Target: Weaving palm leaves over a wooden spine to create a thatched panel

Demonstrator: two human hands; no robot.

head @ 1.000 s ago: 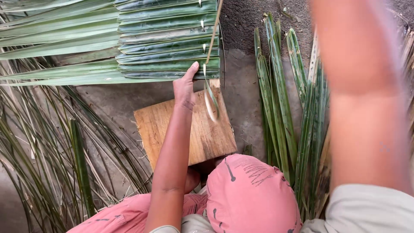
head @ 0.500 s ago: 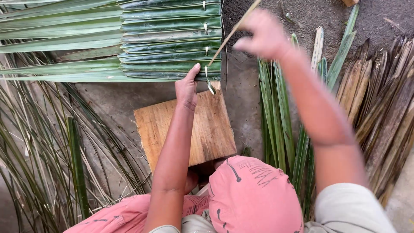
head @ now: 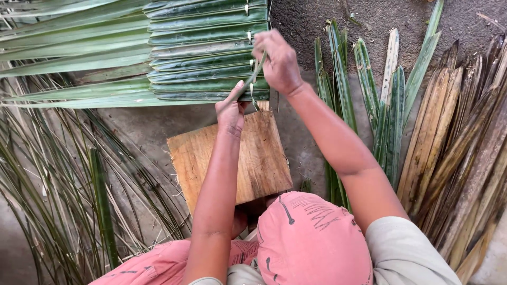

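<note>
A panel of folded green palm leaves (head: 200,50) lies across the top of the view, its lower edge over a wooden board (head: 253,158). My left hand (head: 231,112) presses on the panel's near edge, thumb on the lowest leaf. My right hand (head: 278,62) is at the panel's right edge, fingers closed on a thin pale strip (head: 257,68) that runs down through the leaves. Small pale stitches show along the panel's right side.
Loose green leaves (head: 364,105) lie to the right of the board, with dry brown leaves (head: 465,148) beyond them. Thin green leaf ribs (head: 63,184) are strewn on the left. My knee in pink cloth (head: 311,240) is at the bottom.
My right hand came down from high on the right to the panel's right edge, bringing the strip with it. My left hand stayed on the panel's edge.
</note>
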